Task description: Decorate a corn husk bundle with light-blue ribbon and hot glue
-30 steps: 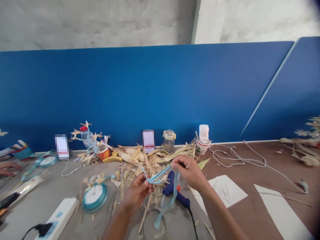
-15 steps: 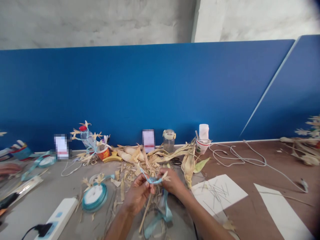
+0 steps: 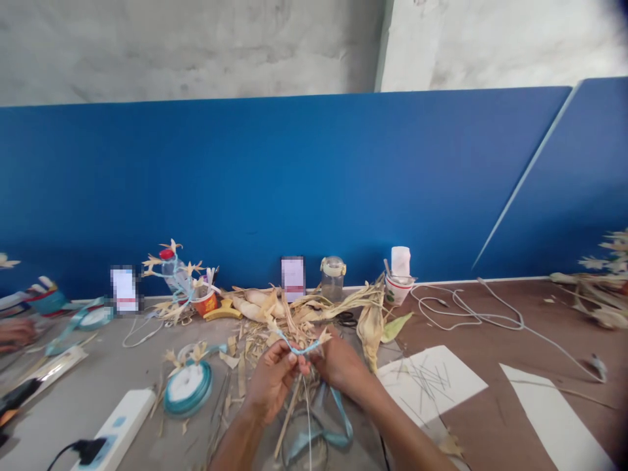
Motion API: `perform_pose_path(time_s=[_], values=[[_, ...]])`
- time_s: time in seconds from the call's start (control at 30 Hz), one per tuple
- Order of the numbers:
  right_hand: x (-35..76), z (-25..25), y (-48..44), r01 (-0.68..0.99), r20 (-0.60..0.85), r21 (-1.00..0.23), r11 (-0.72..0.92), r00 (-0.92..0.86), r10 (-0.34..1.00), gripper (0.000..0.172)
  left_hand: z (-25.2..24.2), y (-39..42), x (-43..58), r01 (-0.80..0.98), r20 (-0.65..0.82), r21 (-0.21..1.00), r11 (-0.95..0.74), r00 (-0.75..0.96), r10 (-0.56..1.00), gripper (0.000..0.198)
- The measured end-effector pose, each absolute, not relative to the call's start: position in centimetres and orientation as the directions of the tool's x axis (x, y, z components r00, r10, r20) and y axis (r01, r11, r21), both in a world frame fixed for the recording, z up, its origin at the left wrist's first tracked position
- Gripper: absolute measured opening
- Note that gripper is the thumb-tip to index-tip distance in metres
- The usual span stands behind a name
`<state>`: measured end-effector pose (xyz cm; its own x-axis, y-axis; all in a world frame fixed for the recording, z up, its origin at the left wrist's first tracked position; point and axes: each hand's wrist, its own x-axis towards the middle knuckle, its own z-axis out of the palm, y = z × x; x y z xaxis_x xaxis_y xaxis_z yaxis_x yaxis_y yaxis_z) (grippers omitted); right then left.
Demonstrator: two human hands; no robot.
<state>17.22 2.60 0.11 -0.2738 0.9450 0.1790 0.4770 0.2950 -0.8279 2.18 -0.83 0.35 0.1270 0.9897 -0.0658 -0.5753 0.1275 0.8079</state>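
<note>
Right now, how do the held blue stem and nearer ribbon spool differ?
The blue stem is pinched in the left hand; the nearer ribbon spool lies on the desk. The stem is slender, curved; the spool broad, round. The stem bears pale petals; the spool is white in the middle. Both show blue.

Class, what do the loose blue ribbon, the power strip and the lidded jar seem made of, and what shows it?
Ribbon: probably thin, smooth fabric, since it curls in a soft loop.
Power strip: likely smooth white plastic, stiff and straight-edged.
Jar: clear glass or plastic; its body is transparent.
</note>
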Motion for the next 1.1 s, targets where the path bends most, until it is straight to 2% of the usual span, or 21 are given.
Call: perform_pose_path(time_s=[0.07, 0.13, 0.23, 0.3, 0.4, 0.5, 0.53, 0.6, 0.67, 0.73, 0.87, 0.97, 1.1], values=[[17.5, 1.3, 2.5, 0.401, 0.247, -0.842, 0.360, -0.308, 0.919, 0.042, 0.2, -0.6, 2.0, -0.544, -0.058, 0.831, 0.114, 0.120, 0.991, 0.021], [17.4, 2.0, 2.3, 0.254, 0.234, -0.904, 0.344, -0.381, 0.895, 0.044, -0.2, -0.4, 1.8, -0.509, -0.038, 0.855, 0.096, 0.122, 0.992, 0.020], [16.8, 1.9, 1.9, 0.010, 0.115, -0.991, 0.136, -0.481, 0.869, 0.042, -0.8, 0.0, 1.6, -0.433, -0.004, 0.900, 0.046, 0.097, 0.995, 0.021], [16.2, 1.4, 1.7, -0.077, 0.067, -0.996, 0.035, -0.475, 0.877, 0.045, -0.9, 0.2, 1.3, -0.368, 0.018, 0.930, 0.008, 0.069, 0.997, 0.021], [15.5, 0.9, 1.3, 0.040, 0.078, -0.995, 0.094, -0.292, 0.953, 0.049, -0.5, 0.2, 1.1, -0.295, 0.050, 0.955, -0.037, 0.035, 0.998, 0.020], [15.1, 1.0, 0.9, 0.229, 0.206, -0.949, 0.214, -0.062, 0.977, 0.043, 0.0, 0.2, 0.8, -0.234, 0.069, 0.970, -0.071, -0.014, 0.997, 0.016], [15.0, 1.0, 0.8, 0.248, 0.237, -0.939, 0.239, -0.035, 0.971, 0.037, 0.1, 0.2, 0.7, -0.208, 0.080, 0.974, -0.086, -0.037, 0.996, 0.016], [14.6, 1.0, 0.6, 0.203, 0.222, -0.950, 0.238, -0.099, 0.970, 0.021, 0.2, 0.2, 0.5, -0.147, 0.111, 0.982, -0.122, -0.085, 0.990, 0.015], [14.2, 0.7, 0.6, 0.081, 0.154, -0.981, 0.174, -0.211, 0.965, 0.013, 0.0, 0.3, 0.2, -0.077, 0.140, 0.986, -0.150, -0.117, 0.983, 0.015], [13.7, 0.3, 0.6, -0.084, 0.099, -0.993, 0.079, -0.266, 0.959, 0.016, -0.1, 0.4, -0.1, -0.018, 0.158, 0.987, -0.161, -0.105, 0.982, 0.015], [13.4, 0.1, 0.5, -0.368, -0.079, -0.900, -0.234, -0.390, 0.917, 0.025, -0.1, 0.3, -0.4, 0.009, 0.192, 0.981, -0.192, -0.053, 0.980, 0.012], [13.5, 0.5, 0.3, -0.442, -0.173, -0.783, -0.438, -0.521, 0.835, 0.028, 0.3, 0.1, -0.1, -0.029, 0.181, 0.983, -0.182, -0.037, 0.983, 0.011], [13.2, 0.3, 0.5, -0.504, -0.200, -0.708, -0.495, -0.529, 0.825, 0.029, 0.6, 0.1, 0.3, -0.054, 0.163, 0.985, -0.165, -0.040, 0.986, 0.013]])
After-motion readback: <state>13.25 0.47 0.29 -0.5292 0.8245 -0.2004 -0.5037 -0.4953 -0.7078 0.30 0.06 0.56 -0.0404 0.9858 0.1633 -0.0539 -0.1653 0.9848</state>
